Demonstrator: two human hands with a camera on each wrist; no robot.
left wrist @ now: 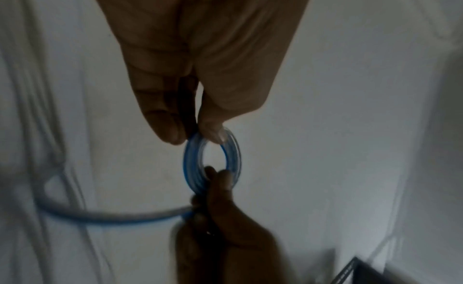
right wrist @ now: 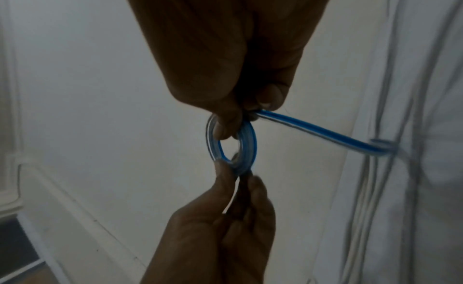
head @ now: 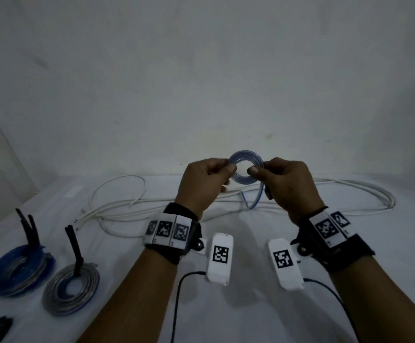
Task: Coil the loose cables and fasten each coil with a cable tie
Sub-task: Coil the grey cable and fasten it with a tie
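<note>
The left hand (head: 205, 184) and the right hand (head: 285, 184) hold a small blue coil (head: 246, 169) between them, above the worktop (head: 226, 318). Each hand pinches one side of the ring with thumb and fingers. The coil stands almost upright, its opening facing the person. Its loose end (head: 257, 199) hangs down toward the white cables (head: 117, 206). Two tied coils (head: 20, 271) lie at the left.

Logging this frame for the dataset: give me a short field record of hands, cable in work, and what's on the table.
left hand: pinches left side of blue coil
right hand: pinches right side of the coil
blue coil: small, held above table, loose tail hanging
tied coils: two, blue and grey, black ties upright
white cable: loose on table
spare tie: near left edge
</note>
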